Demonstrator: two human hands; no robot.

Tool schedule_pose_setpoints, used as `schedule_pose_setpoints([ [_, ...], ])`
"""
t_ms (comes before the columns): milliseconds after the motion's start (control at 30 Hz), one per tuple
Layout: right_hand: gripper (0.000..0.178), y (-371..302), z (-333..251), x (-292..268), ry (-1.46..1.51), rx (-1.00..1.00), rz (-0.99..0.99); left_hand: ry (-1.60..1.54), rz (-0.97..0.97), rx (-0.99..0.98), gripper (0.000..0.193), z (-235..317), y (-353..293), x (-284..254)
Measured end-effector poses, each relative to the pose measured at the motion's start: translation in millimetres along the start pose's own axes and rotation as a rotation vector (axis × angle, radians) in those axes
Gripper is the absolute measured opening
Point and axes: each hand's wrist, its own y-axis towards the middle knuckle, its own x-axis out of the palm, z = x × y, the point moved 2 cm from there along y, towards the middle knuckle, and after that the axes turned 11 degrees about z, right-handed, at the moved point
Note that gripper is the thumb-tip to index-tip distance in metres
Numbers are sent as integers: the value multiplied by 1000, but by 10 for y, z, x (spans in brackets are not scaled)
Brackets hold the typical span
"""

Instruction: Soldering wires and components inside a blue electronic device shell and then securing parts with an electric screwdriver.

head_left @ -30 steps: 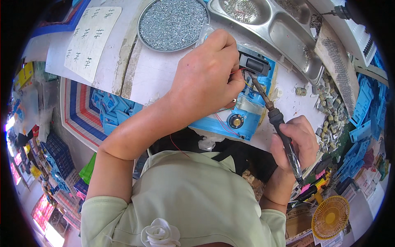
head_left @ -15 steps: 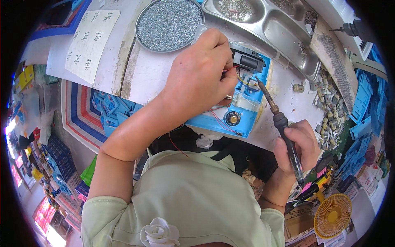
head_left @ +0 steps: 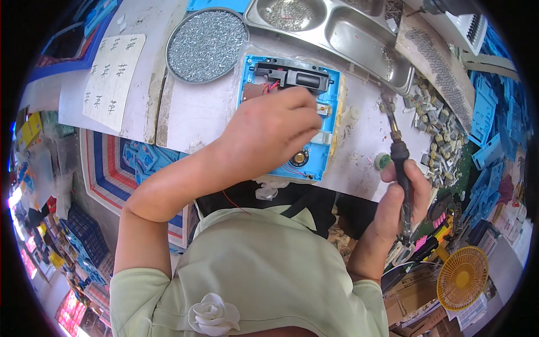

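A blue plastic housing lies on the bench in front of me. Inside it are a black module, a brown board, a small round speaker and thin red wires. My left hand is over its middle, fingers bent and pressed together; what they pinch, if anything, is hidden. Off to the right, my right hand grips a soldering iron by its dark handle. The iron points away from me, its tip beside a small piece on the bench, with a faint haze there.
A round tray of screws and a steel compartment tray sit at the back. Small metal parts are heaped on the right, near a green spool. Blue pieces fill a striped bin at left. A yellow fan stands lower right.
The soldering iron has moved away from the housing's wires to the bench on the right. My left hand stays over the housing, now lower across it. The whole view has shifted slightly.
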Motion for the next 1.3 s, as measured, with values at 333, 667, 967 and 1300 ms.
schedule_pose_setpoints([
  [333,38,90,26,-57,123,46,-89,-130,-91,20,10,-89,-22,-62],
  [667,17,127,-50,-47,53,15,-377,63,-203,195,16,-77,-73,-50],
  [967,18,166,-60,65,38,-22,-466,135,-166,236,20,-48,-122,-59],
  [1300,19,206,-118,120,-40,-53,-507,153,-160,242,20,-48,-148,-45],
])
